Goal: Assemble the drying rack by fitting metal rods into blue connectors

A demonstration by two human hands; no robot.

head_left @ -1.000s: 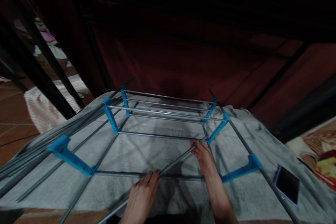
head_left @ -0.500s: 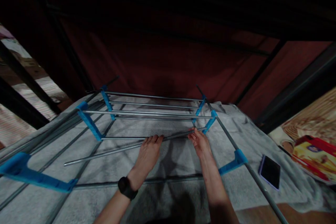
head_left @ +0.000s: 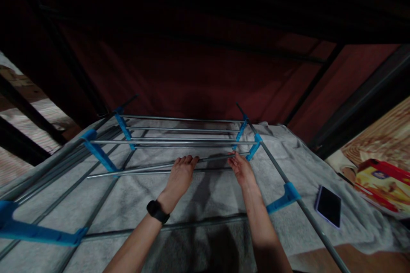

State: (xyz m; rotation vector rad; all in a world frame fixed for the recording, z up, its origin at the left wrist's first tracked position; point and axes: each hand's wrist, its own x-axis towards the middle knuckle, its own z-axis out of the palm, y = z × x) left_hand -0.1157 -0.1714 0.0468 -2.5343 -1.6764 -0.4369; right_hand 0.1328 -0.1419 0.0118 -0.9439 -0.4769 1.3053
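far left we've got a blue bracket point(head_left: 41, 231), then our left hand point(head_left: 181, 175), palm down, gripping a loose metal rod point(head_left: 214, 158) crosswise above the grey cloth point(head_left: 355, 222). our right hand point(head_left: 243, 171) is curled round it near another blue bracket point(head_left: 254, 148). further over we see a phone point(head_left: 329, 206), then a red-yellow pack point(head_left: 382, 182).

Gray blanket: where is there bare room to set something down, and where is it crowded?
The gray blanket is bare beyond the smartphone, right of the right side tube, and between left hand, right hand and near crossbar. Crowded: the left edge with bundled tubes, and the closely spaced far crossbars.
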